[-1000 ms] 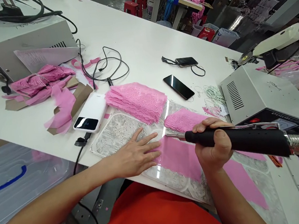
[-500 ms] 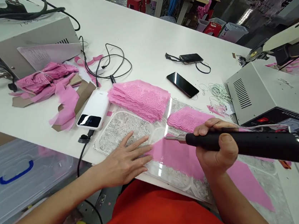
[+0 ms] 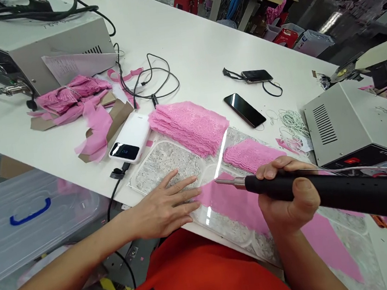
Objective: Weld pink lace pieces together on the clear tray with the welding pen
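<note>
The left hand lies with fingers spread over the marbled board, its fingertips at the edge of a flat pink fabric piece. The right hand is wrapped around a black handheld tool, metal tip near the fabric's far edge; I cannot tell whether they touch. Beyond lie a smaller lace stack, a larger lace stack beside a white power bank, then a black phone on the desk

Right hand: holds black tool, tip at pink fabric. Left hand: spread at fabric's left edge. Far: pink lace stack.
</note>
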{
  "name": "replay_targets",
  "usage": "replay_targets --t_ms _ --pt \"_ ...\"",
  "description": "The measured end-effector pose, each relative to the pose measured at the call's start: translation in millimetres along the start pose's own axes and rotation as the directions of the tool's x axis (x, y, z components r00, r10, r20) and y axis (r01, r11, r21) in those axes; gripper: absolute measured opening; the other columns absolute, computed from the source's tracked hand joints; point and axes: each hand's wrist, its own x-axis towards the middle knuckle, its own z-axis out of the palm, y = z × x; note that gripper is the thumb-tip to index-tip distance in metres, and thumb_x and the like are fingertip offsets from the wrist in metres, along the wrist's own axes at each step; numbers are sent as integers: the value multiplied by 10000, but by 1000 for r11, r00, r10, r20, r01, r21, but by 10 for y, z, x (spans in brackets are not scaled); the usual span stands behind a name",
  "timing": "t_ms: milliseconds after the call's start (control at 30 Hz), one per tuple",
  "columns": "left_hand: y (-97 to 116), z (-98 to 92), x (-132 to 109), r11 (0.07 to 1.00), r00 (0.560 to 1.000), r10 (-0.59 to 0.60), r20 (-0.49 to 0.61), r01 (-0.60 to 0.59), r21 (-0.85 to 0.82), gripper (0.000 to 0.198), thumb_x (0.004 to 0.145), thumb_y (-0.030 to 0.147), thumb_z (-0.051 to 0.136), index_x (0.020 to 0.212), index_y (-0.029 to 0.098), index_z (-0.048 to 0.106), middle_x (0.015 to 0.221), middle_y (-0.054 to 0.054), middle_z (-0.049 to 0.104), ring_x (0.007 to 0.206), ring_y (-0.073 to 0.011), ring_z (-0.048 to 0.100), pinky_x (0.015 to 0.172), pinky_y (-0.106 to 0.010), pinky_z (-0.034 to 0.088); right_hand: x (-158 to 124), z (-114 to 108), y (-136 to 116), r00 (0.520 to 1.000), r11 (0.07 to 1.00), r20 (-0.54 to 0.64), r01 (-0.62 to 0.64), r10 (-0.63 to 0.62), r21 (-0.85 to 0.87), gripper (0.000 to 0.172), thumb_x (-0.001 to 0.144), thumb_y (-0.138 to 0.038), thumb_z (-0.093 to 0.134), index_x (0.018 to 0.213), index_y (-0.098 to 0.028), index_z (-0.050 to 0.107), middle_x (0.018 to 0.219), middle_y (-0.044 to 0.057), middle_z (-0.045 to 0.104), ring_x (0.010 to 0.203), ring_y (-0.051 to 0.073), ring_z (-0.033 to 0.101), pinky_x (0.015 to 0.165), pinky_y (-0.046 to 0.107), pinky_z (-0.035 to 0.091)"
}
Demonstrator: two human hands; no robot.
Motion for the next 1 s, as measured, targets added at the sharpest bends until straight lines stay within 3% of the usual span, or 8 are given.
replay_targets --t_ms 1000 --pt "22 -10 -96 1000 1000 8 -20 -8 29 298 957 260 516 1230 215 627 1354 -40 609 1427 -248 369 1223 -509 195 -189 204 12 989 996 124 -85 80 35 84 778 -290 612 813 -216 593 812 -17 569 606 105 554 582 298 498"
